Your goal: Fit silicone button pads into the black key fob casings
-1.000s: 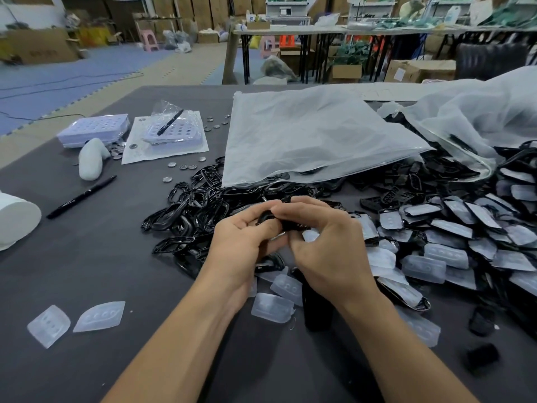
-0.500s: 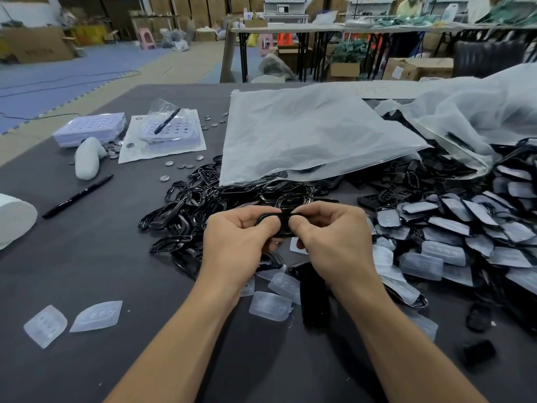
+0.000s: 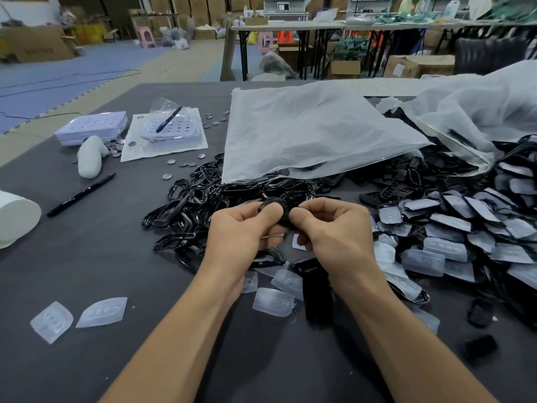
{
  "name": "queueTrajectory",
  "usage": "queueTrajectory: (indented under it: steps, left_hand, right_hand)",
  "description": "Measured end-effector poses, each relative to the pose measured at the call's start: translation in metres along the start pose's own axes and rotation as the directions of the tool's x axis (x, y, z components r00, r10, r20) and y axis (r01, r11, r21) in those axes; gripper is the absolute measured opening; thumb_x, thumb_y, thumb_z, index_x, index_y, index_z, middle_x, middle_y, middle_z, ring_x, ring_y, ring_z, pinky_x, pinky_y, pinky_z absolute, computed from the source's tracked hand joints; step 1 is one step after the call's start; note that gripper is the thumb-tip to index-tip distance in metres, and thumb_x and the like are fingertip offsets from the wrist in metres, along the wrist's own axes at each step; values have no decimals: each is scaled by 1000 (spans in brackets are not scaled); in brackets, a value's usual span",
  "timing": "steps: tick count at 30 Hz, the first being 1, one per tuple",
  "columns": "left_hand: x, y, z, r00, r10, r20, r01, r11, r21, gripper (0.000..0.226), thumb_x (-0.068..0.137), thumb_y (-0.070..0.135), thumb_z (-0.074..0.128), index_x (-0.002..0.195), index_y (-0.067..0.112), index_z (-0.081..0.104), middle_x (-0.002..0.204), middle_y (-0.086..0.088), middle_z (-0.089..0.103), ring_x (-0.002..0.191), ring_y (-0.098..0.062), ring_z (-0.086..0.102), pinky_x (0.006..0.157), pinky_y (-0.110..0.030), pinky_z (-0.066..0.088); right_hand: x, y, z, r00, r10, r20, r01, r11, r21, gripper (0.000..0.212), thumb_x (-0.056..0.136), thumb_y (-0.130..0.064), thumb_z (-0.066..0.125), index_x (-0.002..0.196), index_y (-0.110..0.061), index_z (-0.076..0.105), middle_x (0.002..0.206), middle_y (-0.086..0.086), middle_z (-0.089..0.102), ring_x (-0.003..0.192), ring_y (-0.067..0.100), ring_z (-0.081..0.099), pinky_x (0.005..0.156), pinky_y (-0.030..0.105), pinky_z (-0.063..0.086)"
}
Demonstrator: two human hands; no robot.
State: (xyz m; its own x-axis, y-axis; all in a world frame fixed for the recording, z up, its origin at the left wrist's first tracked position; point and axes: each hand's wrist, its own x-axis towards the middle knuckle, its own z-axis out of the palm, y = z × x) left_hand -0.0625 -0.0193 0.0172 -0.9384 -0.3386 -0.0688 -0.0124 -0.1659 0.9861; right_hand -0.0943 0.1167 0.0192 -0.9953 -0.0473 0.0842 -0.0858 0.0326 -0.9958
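Head view: the left hand and right hand both pinch one black casing just above the heap of black frames on the table. A second ago the fingers overlapped it; now both thumbs press side by side, so the pad is probably seating, though it is hidden

Thumbs have closed onto the casing.
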Motion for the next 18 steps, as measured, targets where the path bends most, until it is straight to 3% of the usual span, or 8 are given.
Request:
queueTrajectory:
  steps: [3,5,7,9,12,18]
  left_hand:
    - [1,1,-2,997,26,-75,-24,999,34,21,91,3,74,73,13,80,74,-6,77,60,-15,72,58,-22,59]
    - [7,6,-12,980,35,-193,-36,999,-1,15,91,-1,72,82,9,77,72,-6,78,59,-14,73,56,-20,58]
    - [14,11,-25,959,17,-282,-34,998,-57,13,92,-3,71,85,8,74,69,-2,77,58,-13,73,56,-20,58]
    - [17,11,-34,953,4,-302,-34,995,-96,15,92,-3,70,83,8,72,64,1,75,55,-12,72,57,-21,60]
    - [17,10,-32,960,11,-279,-43,993,-109,18,92,-4,70,80,9,71,62,3,73,52,-11,70,55,-20,59]
    - [16,8,-28,972,48,-228,-72,993,-97,24,89,-4,73,72,12,73,64,1,74,53,-12,69,53,-20,57]
  right_hand:
    - [-4,0,3,999,-42,35,44,996,-72,16,87,-16,79,72,-21,77,61,2,72,49,15,64,52,29,50]
    - [-6,0,0,989,-147,22,147,950,-276,16,89,-23,74,73,-23,76,63,-6,72,54,11,65,57,30,52]
    - [-9,-5,-4,958,-232,166,285,778,-560,10,83,-30,74,73,-27,75,62,-14,69,61,7,64,61,25,50]
    - [-14,-10,-6,923,-119,365,362,588,-724,5,73,-34,77,72,-29,75,60,-15,65,62,2,61,61,21,44]
    - [-18,-13,-5,895,33,445,387,441,-810,15,66,-37,84,72,-27,74,62,-15,59,64,-2,53,58,14,31]
    - [-17,-8,-1,902,88,423,318,527,-788,17,77,-32,83,66,-25,72,64,-12,66,63,2,60,49,10,35]
